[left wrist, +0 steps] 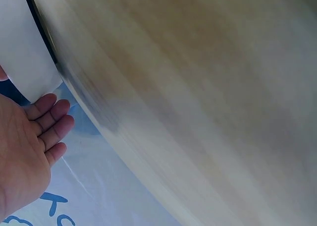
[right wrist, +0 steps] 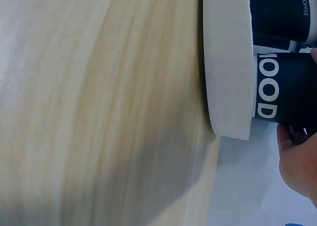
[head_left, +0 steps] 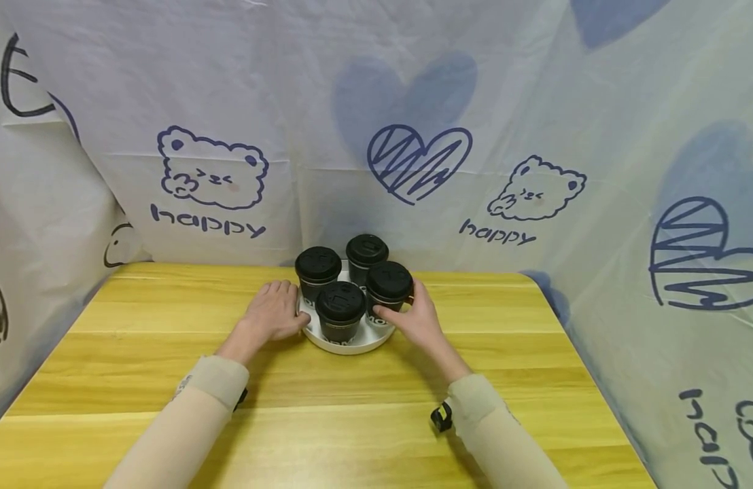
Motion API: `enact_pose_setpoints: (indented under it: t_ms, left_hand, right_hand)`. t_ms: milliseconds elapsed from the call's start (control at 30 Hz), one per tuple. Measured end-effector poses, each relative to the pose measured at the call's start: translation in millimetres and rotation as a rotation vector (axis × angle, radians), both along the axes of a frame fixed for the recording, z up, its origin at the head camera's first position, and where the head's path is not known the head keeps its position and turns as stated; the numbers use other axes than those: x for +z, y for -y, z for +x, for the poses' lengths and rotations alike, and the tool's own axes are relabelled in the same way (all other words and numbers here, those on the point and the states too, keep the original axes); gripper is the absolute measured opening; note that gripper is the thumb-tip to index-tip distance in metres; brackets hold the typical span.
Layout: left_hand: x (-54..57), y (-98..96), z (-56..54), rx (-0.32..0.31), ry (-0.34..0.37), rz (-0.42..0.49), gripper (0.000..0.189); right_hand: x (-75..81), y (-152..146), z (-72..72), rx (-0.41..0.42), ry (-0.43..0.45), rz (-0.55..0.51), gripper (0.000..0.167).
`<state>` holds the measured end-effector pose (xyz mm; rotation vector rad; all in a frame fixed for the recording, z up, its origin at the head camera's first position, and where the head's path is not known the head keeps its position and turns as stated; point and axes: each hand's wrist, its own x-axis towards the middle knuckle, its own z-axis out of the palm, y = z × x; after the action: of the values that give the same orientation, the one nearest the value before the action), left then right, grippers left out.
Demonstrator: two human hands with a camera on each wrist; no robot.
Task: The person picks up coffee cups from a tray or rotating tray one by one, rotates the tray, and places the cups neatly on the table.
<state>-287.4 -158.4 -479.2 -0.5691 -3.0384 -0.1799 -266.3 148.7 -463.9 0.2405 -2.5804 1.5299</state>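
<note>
Beige sleeves (head_left: 179, 426) enter my head view from 7 and 5 o'clock. At 12 o'clock, a round white tray (head_left: 346, 350) on the wooden table (head_left: 352, 435) bears four black-lidded cups (head_left: 340, 305). I observe the right hand (head_left: 418, 317) gripping the 3 o'clock cup (head_left: 389, 280); the left hand (head_left: 274, 312), fingers relaxed, lies at the tray's 9 o'clock rim.

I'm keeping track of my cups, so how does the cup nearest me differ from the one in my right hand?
The held cup is in your right hand; neither hand grips the near cup. The held cup is farther back, at the tray's right side; the near cup is toward its front. Both are dark, lidded and pale-lettered.
</note>
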Motion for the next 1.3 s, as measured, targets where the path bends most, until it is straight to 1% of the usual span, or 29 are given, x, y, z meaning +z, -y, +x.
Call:
enact_pose_setpoints:
  t_ms: [167, 400, 733, 900, 1033, 1300]
  left_hand:
    - [-0.9, 0.0, 0.3, 0.003, 0.005, -0.007, 0.068]
    - [-4.1, 0.6, -0.2, 0.006, 0.007, -0.011, 0.070]
    - [-1.6, -1.0, 0.2, 0.002, -0.003, -0.010, 0.066]
    - [-1.3, -1.3, 0.0, 0.007, 0.002, -0.004, 0.067]
    - [-1.9, -1.4, -0.4, 0.009, -0.001, -0.001, 0.068]
    - [-2.4, -1.8, -0.3, 0.015, 0.005, -0.002, 0.071]
  right_hand:
    - [2.5, 0.0, 1.5, 0.003, -0.023, -0.012, 0.083]
    - [10.4, -1.2, 6.1, -0.020, -0.064, -0.031, 0.087]
    - [22.9, -2.5, 9.2, -0.046, -0.134, -0.064, 0.085]
    - [28.6, -4.8, 10.3, -0.064, -0.157, -0.078, 0.085]
    - [30.6, -8.8, 9.7, -0.081, -0.167, -0.095, 0.083]
    - [28.8, -20.1, 8.8, -0.129, -0.173, -0.144, 0.082]
